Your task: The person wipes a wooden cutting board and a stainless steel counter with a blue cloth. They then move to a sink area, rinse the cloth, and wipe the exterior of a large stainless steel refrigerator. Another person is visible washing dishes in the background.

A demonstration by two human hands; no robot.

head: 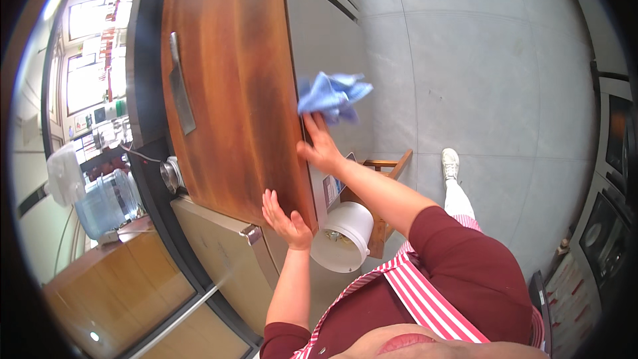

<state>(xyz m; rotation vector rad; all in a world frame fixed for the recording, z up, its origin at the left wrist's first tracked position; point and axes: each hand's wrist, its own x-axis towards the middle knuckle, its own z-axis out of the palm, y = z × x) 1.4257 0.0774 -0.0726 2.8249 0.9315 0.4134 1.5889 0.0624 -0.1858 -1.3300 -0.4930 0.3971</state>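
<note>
A blue cloth [333,95], crumpled and blurred, is at the fingertips of my right hand [321,147], beyond the near edge of a wooden board top [224,85]. That hand's thumb stands apart from the cloth, and whether the fingers grip it cannot be told. My left hand [288,224] is empty, fingers extended and thumb apart, over the board's lower corner. On the far side of the board lies a cleaver [181,89] with a metal handle. The wood has dark, wet-looking patches.
A white plastic bucket [356,224] with scraps inside is beside the board's corner, near a wooden stool [379,239]. A metal-topped cabinet [214,239] adjoins the board. Beyond are a large water bottle [107,202] and a small metal container [170,174]. Grey tiled floor [468,60] lies to the right.
</note>
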